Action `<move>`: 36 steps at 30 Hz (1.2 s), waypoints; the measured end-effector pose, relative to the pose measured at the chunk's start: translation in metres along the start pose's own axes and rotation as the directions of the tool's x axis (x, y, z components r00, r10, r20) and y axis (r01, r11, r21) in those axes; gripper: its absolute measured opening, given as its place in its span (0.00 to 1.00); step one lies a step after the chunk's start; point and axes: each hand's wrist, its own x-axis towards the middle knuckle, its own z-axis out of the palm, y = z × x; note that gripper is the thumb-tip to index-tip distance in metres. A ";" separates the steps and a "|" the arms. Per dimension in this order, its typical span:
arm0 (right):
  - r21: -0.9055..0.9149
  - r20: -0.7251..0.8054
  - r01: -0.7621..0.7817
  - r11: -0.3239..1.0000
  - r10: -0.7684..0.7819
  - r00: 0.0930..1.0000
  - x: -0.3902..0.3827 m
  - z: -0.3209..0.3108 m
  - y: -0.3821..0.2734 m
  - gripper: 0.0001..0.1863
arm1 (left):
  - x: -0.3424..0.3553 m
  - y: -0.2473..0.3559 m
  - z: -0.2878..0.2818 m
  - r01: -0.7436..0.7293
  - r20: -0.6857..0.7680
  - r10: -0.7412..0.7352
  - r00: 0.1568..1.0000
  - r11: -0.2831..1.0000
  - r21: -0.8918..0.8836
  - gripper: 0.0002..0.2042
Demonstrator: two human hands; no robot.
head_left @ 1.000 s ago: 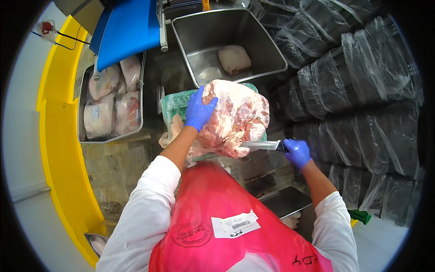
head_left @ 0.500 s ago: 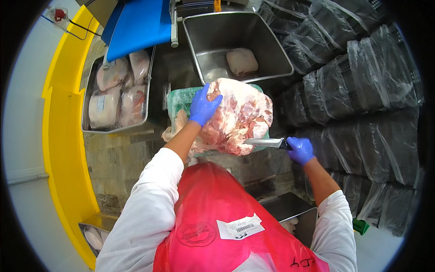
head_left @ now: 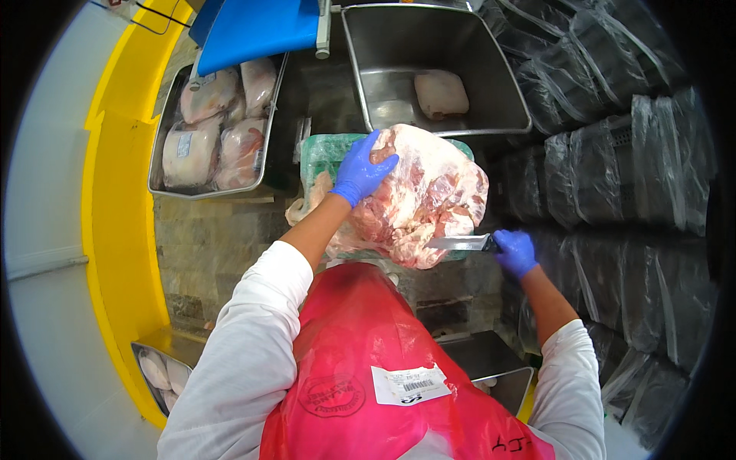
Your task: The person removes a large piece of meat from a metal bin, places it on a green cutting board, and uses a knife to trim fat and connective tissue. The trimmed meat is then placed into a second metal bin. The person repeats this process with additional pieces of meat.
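Your left hand (head_left: 364, 170), blue-gloved, rests on the upper-left part of the big piece of meat (head_left: 429, 184), thumb spread away from the fingers; can't tell whether they grip it or only lie on it. Your right hand (head_left: 516, 252), same glove, is clenched around the dark handle of the knife (head_left: 464, 242). Blade points left, its tip end at the meat's lower-right edge (how deep, if at all, can't tell). The meat lies on the green tray (head_left: 320, 153) in front of you, covering most of it, just above your red apron (head_left: 345, 345) in view. Beyond the tray you've got a deep metal bin (head_left: 383, 46) with one pale piece (head_left: 441, 93) inside. Left of that, the blue belt (head_left: 261, 34) overhangs a steel tub (head_left: 156, 175) of wrapped pieces (head_left: 188, 157). Dark plastic-wrapped stacks (head_left: 590, 172) line your right.
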 end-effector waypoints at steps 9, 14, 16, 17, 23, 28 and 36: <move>0.032 0.024 -0.066 0.997 0.065 0.998 -0.002 0.021 -0.013 0.15 | 0.002 -0.017 0.003 0.002 -0.003 -0.002 1.000 1.000 0.004 0.42; -0.070 -0.028 -0.203 0.977 0.201 0.979 -0.035 0.015 -0.038 0.14 | 0.002 -0.012 0.004 0.016 -0.028 -0.017 0.999 1.000 -0.021 0.43; -0.107 -0.038 -0.270 0.957 0.268 0.963 -0.052 0.008 -0.053 0.13 | -0.004 -0.013 0.003 -0.037 -0.115 0.039 0.993 0.999 0.021 0.41; -0.117 -0.048 -0.299 0.947 0.295 0.954 -0.061 0.005 -0.059 0.13 | -0.007 -0.016 0.003 -0.088 -0.189 0.099 0.977 0.994 0.067 0.39; -0.050 -0.145 -0.566 0.823 0.554 0.820 -0.143 0.002 -0.127 0.11 | -0.111 -0.016 -0.022 -0.408 -0.353 0.382 0.854 0.913 -0.001 0.18; 0.148 -0.078 -0.801 0.580 0.814 0.575 -0.190 0.010 -0.201 0.12 | -0.202 -0.027 -0.015 -0.461 -0.020 0.460 0.888 0.887 -0.037 0.15; 0.317 -0.130 -0.793 0.521 0.852 0.507 -0.201 0.024 -0.252 0.12 | -0.202 -0.016 0.007 -0.421 0.015 0.422 0.907 0.901 0.100 0.20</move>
